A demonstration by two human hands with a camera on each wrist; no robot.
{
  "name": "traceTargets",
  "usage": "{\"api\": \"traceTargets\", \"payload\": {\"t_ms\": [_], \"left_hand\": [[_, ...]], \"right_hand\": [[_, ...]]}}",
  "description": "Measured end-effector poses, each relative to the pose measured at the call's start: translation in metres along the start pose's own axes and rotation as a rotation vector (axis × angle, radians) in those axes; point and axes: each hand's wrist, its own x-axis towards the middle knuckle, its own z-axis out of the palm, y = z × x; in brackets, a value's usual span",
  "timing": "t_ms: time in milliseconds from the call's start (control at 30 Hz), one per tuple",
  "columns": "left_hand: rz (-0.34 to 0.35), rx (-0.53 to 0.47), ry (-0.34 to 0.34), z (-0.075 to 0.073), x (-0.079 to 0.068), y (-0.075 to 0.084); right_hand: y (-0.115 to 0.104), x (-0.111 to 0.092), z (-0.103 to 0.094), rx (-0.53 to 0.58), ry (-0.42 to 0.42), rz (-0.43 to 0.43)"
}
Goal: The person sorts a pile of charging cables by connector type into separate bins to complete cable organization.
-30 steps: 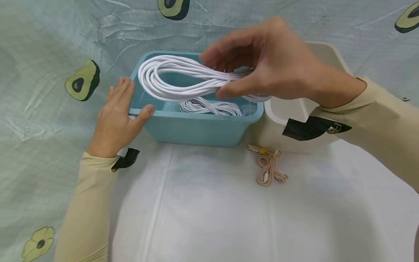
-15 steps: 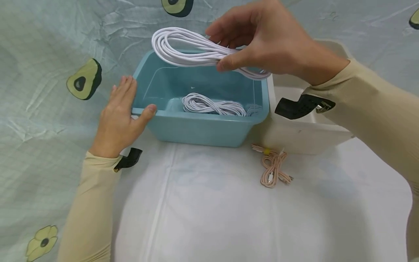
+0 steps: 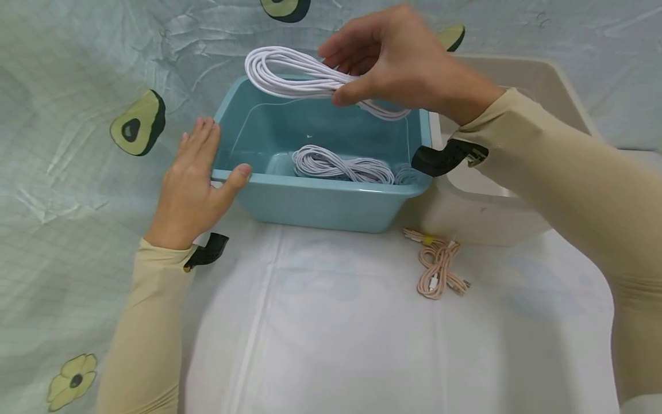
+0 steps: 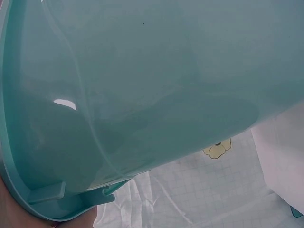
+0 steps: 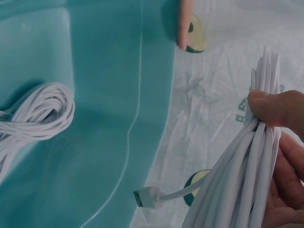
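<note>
My right hand (image 3: 398,69) pinches a coiled white USB cable (image 3: 305,89) between thumb and fingers, above the back of a blue plastic bin (image 3: 320,201). In the right wrist view the bundled strands (image 5: 237,166) hang from the grip, and a USB plug (image 5: 148,197) sticks out loose. Another white cable coil (image 3: 320,164) lies on the bin's floor. My left hand (image 3: 188,184) rests on the bin's left front corner, fingers straight along the side and thumb over the front rim. The left wrist view is mostly filled by the bin's wall (image 4: 166,71).
A cream bin (image 3: 481,218) stands against the blue one's right side, partly behind my right forearm. In front of it, a peach cable bundle (image 3: 439,261) with a yellow tie lies on the white tablecloth (image 3: 336,322). An avocado-print sheet (image 3: 207,52) covers the back and left.
My right hand has lifted the white cable up and back from over the bin's opening, then shifted slightly left, uncovering the coil inside. The left hand stays on the rim; the view has drifted a little.
</note>
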Motion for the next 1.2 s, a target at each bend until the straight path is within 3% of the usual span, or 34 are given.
{"api": "traceTargets", "payload": {"t_ms": [400,867,1200], "left_hand": [[-0.002,0.002,-0.003,-0.001,-0.002,0.005],[0.010,-0.015,0.023,-0.003,-0.001,0.007],[0.015,-0.013,0.007,-0.003,-0.001,0.007]], "right_hand": [[0.016,0.020,0.020,-0.008,-0.049,0.030],[0.029,0.021,0.031,0.028,-0.091,0.069],[0.031,0.016,0.037,0.027,-0.187,0.120]]}}
